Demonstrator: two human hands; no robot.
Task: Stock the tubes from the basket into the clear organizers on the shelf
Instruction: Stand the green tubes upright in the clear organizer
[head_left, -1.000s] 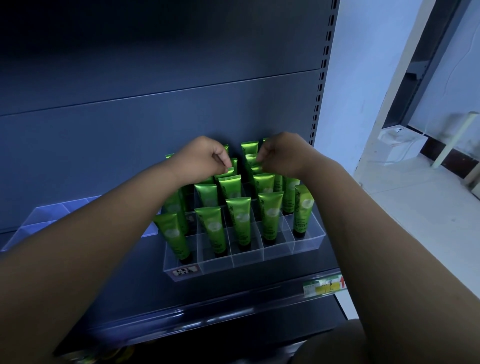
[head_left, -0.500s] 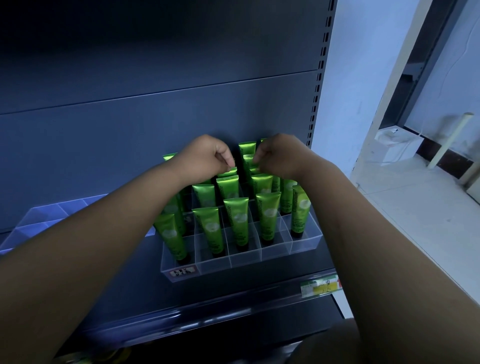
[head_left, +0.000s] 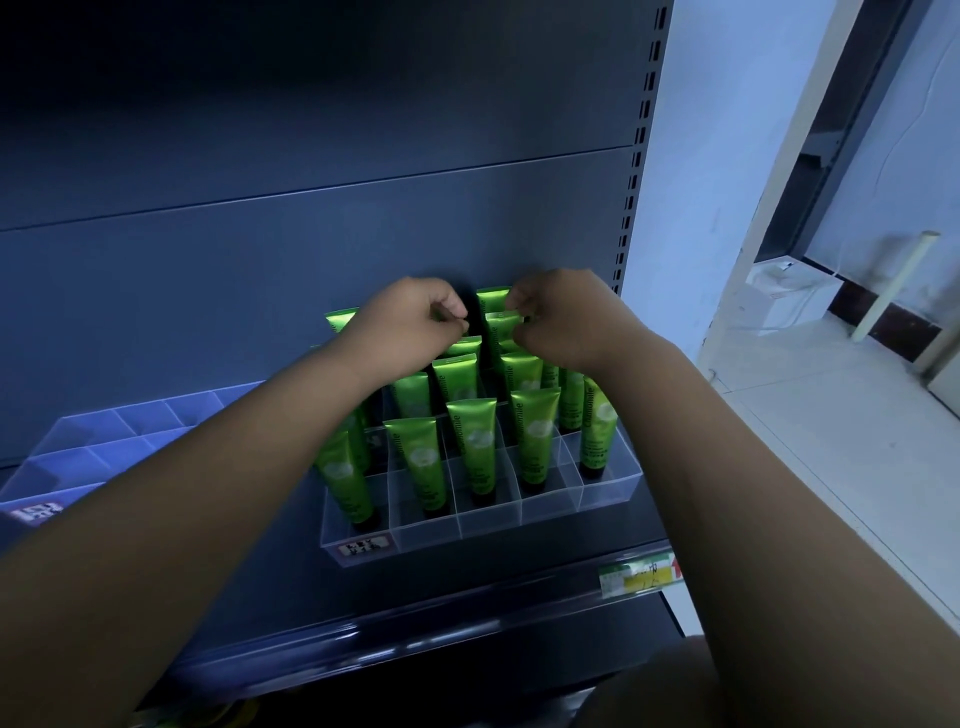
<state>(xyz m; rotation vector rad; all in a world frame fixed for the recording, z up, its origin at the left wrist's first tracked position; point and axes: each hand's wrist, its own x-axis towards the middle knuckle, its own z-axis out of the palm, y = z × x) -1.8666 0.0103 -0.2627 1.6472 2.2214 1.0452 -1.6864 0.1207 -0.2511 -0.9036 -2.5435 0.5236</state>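
Left side: the left hand (head_left: 415, 318) is up at the back rows, fingers curled tight with thumb against forefinger. Whether anything is caught in that pinch, I cannot tell.
Right side: the right hand (head_left: 563, 325) sits level with it, just across a narrow gap. Its fingertips (head_left: 519, 314) are closed narrow on the flat crimped top of one tube.
Pinched tube: the pinched tube (head_left: 500, 326) stands in a rear cell, cap down and crimp up, with its long axis nearly upright.
Stock: green tubes (head_left: 535, 441) fill the right organizer (head_left: 605, 488) row after row, all cap-down, the front ones leaning a little.
Spare room: the left organizer (head_left: 98, 441) sits well apart along the shelf (head_left: 415, 618), its cells showing bare.
Basket: not clearly in view from here.
The relation that matters: the tube's top lies directly under the right fingertips and its body drops straight down. The right hand is the nearer one, and the left hovers just beside the neighbouring tube tops.
Step, as I read it: seating or straightening a tube in the rear of a nearly full organizer.
Next move calls for: a straight downward press along the tube's axis, then a clean lift out.
Risk: the knuckles pass close over the crowded tops, and a sideways nudge could tip the neighbours.
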